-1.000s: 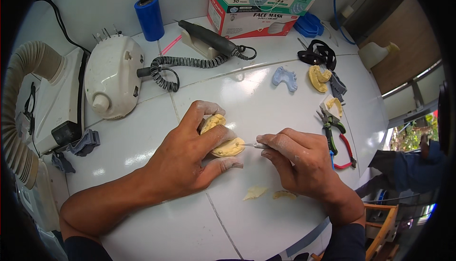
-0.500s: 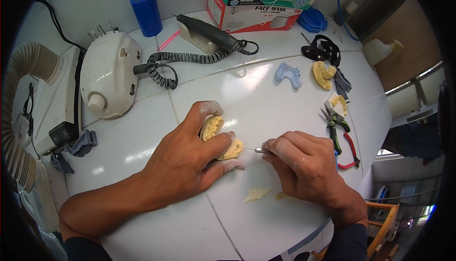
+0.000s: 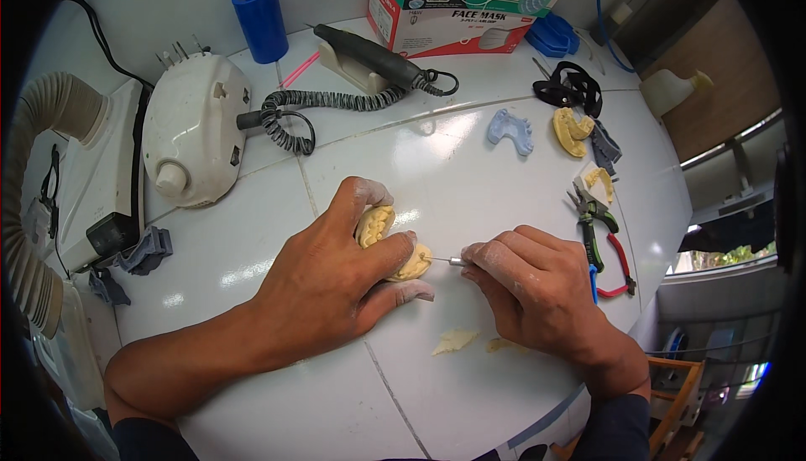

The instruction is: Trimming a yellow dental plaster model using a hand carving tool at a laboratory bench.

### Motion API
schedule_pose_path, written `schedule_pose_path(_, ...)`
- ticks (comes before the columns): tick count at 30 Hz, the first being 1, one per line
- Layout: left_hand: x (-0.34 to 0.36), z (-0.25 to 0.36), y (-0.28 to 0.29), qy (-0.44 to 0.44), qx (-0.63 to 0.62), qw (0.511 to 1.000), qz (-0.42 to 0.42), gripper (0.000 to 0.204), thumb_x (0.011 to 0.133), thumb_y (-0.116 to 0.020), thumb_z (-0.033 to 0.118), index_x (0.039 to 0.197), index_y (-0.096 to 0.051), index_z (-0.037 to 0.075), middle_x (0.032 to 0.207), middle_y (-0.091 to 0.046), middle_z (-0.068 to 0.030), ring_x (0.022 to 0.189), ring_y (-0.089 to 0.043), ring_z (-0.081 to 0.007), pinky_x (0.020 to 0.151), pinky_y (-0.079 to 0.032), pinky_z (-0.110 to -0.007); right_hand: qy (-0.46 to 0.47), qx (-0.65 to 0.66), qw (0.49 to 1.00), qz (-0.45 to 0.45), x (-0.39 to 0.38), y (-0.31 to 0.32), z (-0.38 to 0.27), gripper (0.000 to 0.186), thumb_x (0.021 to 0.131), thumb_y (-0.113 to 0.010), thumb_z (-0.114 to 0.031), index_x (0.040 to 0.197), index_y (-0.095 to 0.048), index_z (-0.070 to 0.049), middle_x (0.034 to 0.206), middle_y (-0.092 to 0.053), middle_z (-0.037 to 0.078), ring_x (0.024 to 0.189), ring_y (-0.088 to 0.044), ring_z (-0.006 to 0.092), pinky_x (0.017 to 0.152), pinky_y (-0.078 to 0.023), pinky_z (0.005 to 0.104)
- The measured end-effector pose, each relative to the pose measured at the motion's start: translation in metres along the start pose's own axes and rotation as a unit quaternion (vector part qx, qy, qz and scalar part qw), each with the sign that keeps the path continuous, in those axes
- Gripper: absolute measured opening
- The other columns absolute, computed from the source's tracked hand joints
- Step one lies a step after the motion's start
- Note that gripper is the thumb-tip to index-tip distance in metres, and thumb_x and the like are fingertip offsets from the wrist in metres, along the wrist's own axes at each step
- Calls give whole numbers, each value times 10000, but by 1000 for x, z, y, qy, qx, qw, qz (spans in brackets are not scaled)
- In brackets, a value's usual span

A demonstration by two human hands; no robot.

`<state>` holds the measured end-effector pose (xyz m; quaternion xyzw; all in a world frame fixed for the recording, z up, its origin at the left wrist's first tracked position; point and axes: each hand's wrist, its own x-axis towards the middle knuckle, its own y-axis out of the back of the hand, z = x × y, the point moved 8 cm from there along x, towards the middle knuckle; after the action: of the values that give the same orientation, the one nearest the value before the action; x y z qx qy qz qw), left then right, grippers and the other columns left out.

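Note:
A yellow plaster dental model (image 3: 374, 226) is held in my left hand (image 3: 328, 281), its fingers curled over and around it with powder on their tips. My right hand (image 3: 537, 294) grips a thin metal tool (image 3: 458, 262) between thumb and fingers, its fine tip at the model's right end. Pale thin pieces (image 3: 454, 341) lie on the white tabletop (image 3: 277, 402) below the tool, one partly behind my right hand.
A white machine (image 3: 193, 129) with a corded handpiece (image 3: 369, 54), hose (image 3: 34, 100), blue cylinder (image 3: 260, 24) and mask boxes (image 3: 464, 24) line the back and left. Right are blue and yellow dental pieces (image 3: 510, 132), black straps (image 3: 567, 89), pliers (image 3: 592, 234) and a white bottle (image 3: 667, 91).
Since a second ago the view has shifted slightly. My right hand and tool sit a little lower in the picture. My left hand keeps its grip on the model.

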<state>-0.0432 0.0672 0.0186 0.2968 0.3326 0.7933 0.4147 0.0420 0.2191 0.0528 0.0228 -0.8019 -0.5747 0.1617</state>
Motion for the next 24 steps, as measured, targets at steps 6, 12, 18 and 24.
schedule_pose_path(6, 0, 1, -1, -9, 10, 1000, -2, 433, 924, -918, 342, 1219, -798, 48, 1339, -532, -209, 1028, -693, -323, 843, -604, -432, 6, -1, 1000, -2, -2, -3, 1, 200, 846, -862, 1, 1026, -781, -32, 843, -719, 73, 725, -699, 237, 598, -562, 360)
schedule_pose_path(12, 0, 1, -2, 3, 3, 1000, -9, 422, 936, -906, 340, 1204, -796, 33, 1363, -538, -232, 1080, -687, -355, 894, -607, -451, -8, 47, 999, 13, -4, -9, 9, 209, 854, -810, 6, 1041, -754, -71, 947, -669, 52, 849, -687, 228, 621, -555, 372)
schedule_pose_path(18, 1, 1, -2, 1, 10, 1000, -6, 417, 937, -902, 333, 1198, -794, 27, 1364, -537, -241, 1082, -688, -362, 896, -610, -455, 9, 58, 998, 6, -3, -10, 9, 200, 858, -802, 10, 1036, -748, -65, 967, -671, 57, 861, -688, 240, 647, -563, 385)
schedule_pose_path(24, 1, 1, -1, 5, 5, 1000, -7, 413, 931, -907, 326, 1193, -793, 29, 1356, -537, -242, 1071, -689, -361, 884, -606, -453, 3, 60, 998, -7, -2, -11, 8, 202, 861, -792, 10, 1042, -738, -64, 965, -664, 58, 873, -684, 248, 655, -563, 394)
